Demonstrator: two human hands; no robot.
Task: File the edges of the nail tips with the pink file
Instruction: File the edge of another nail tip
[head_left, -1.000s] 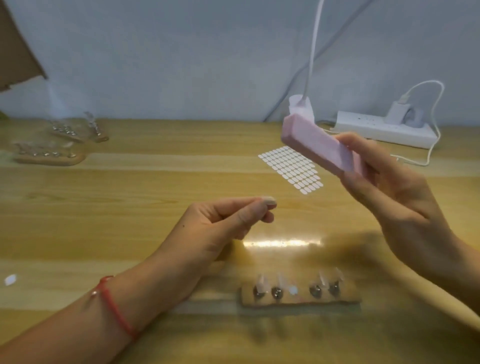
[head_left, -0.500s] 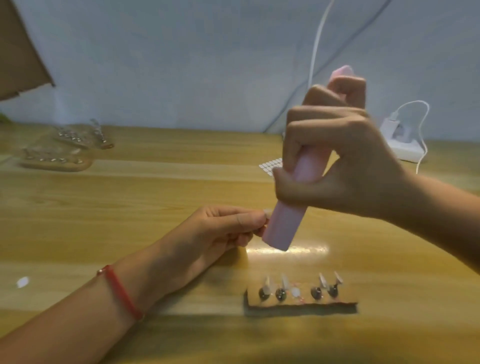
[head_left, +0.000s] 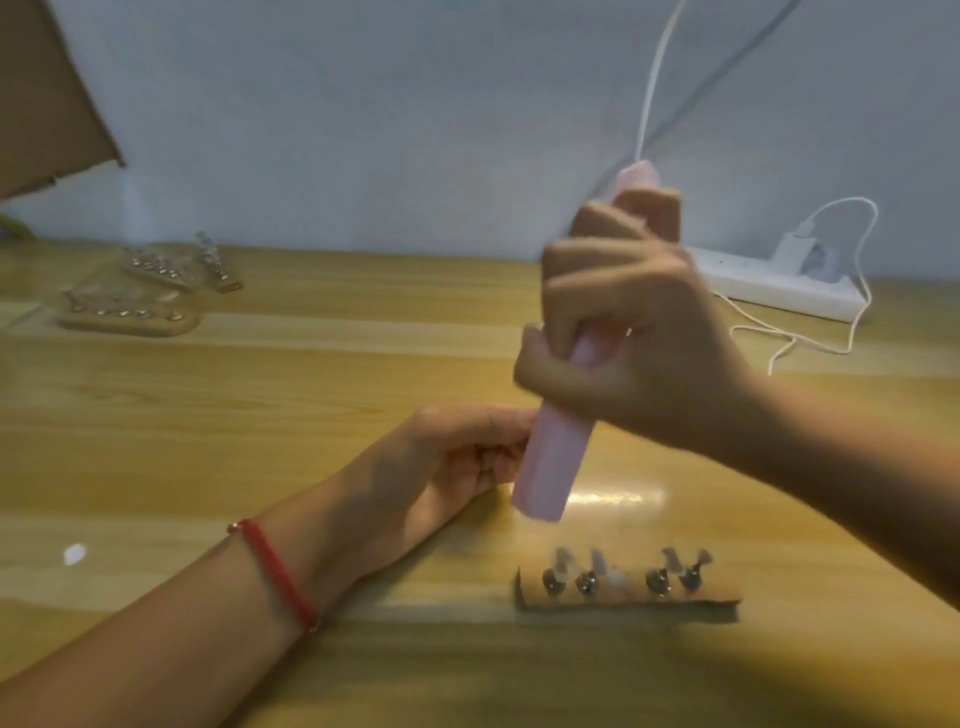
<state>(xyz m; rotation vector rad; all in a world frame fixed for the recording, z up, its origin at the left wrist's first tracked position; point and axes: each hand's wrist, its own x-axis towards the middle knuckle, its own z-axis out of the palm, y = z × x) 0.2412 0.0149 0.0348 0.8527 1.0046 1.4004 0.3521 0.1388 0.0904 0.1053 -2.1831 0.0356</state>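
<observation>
Wood-grain tabletop (head_left: 260, 467) is spreading across the frame. Lowest, right of centre, a cardboard strip (head_left: 628, 604) is carrying blurred upright nail tips (head_left: 597, 562). Above it our left hand (head_left: 447, 457) is curling toward the pink file (head_left: 553, 467), fingertips hidden, so we cannot tell its grip. Our right hand (head_left: 623, 332) is clenching the file near-upright at mid-frame. A white power strip (head_left: 779, 286) is lying upper right.

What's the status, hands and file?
Right hand grips pink file, near upright. Left hand pinched at file's side; nail tip hidden. Tip stand nearer, apart from file.
</observation>
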